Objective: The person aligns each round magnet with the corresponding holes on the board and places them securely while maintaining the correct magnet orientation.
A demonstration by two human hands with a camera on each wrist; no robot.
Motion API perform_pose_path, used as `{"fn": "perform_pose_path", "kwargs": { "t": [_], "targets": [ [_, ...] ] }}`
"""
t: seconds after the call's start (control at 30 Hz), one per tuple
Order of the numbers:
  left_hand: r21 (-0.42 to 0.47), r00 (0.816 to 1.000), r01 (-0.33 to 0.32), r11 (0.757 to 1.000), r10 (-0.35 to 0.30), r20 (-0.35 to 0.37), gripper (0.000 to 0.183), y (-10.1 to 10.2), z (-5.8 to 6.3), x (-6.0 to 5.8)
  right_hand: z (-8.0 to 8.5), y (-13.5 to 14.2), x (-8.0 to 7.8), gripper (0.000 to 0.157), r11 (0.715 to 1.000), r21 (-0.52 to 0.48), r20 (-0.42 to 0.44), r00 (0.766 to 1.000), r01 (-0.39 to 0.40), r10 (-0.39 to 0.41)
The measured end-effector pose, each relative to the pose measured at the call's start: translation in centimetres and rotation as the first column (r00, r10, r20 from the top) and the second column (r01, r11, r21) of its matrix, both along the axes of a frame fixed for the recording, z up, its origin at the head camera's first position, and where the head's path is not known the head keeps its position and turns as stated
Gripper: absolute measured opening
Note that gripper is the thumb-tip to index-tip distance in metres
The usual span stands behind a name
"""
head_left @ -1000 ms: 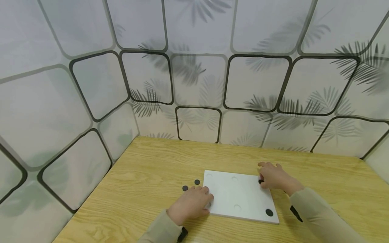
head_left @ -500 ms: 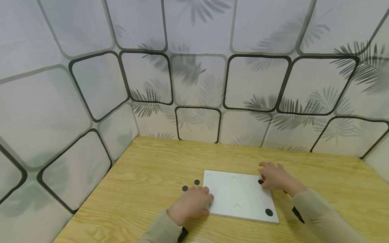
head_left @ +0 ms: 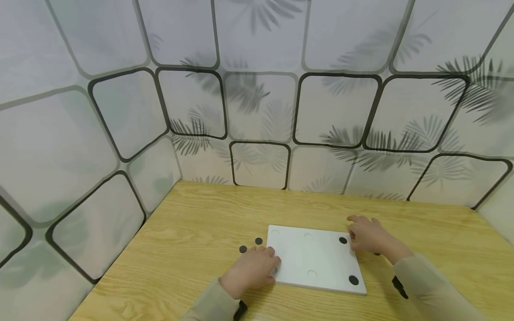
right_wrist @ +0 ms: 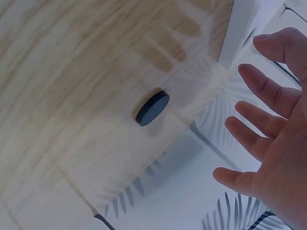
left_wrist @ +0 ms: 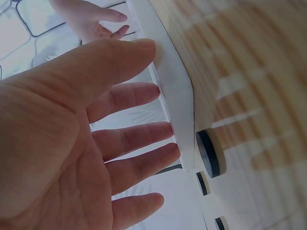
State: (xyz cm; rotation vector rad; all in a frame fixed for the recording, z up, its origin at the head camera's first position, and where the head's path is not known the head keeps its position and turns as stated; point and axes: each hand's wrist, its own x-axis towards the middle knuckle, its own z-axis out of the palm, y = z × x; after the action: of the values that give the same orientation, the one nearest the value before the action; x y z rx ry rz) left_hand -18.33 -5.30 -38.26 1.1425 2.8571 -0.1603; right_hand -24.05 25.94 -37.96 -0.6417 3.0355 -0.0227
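A white board with shallow round recesses lies on the table. Black discs sit at its right side, one at the far corner and another at the near corner. My left hand rests at the board's left edge, thumb and fingertips against it in the left wrist view. Just off the far right corner hovers my right hand, its fingers spread and holding nothing. In the right wrist view, a loose black disc lies on the wood beyond its fingertips.
Left of the board, two loose black discs lie beyond my left hand. The left wrist view shows a further disc close to the board's edge. Patterned fabric walls border the wooden table.
My right hand has drawn back to the right, away from the disc at the board's far right corner, which stays on the board. The left hand keeps its place.
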Motion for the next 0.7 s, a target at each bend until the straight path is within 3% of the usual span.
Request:
{"fn": "perform_pose_path", "kwargs": {
  "t": [0.7],
  "targets": [
    [0.02,1.0,-0.009,1.0,0.009,0.022,0.031,0.0,-0.1,-0.1,-0.2,2.1,1.1,0.02,1.0,-0.015,-0.015,1.0,0.02,-0.02]
  ]
}}
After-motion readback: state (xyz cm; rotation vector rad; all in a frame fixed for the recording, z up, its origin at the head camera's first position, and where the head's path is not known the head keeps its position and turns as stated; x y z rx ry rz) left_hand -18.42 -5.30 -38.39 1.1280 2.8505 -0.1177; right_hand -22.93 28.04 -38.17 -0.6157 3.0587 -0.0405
